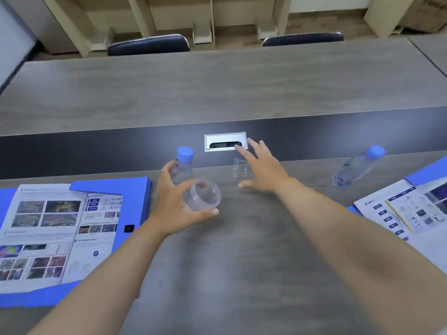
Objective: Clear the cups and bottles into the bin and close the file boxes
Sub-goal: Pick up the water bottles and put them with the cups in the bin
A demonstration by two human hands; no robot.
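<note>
My left hand [174, 204] holds a clear plastic cup [204, 195] between thumb and fingers, and a clear bottle with a blue cap [182, 165] stands against its fingers. Whether the hand also grips the bottle I cannot tell. My right hand [262, 168] is spread open just over a second clear cup [240, 168] lying on its side on the table. Another blue-capped bottle [355, 166] stands at the right. An open blue file box [135, 201] with printed pages lies at the left, and another open file box [425, 170] lies at the right edge.
The grey wooden table [217, 93] has a dark strip with a metal cable port [226, 141] in the middle. Two dark chairs [148, 44] stand at its far side. No bin is in view.
</note>
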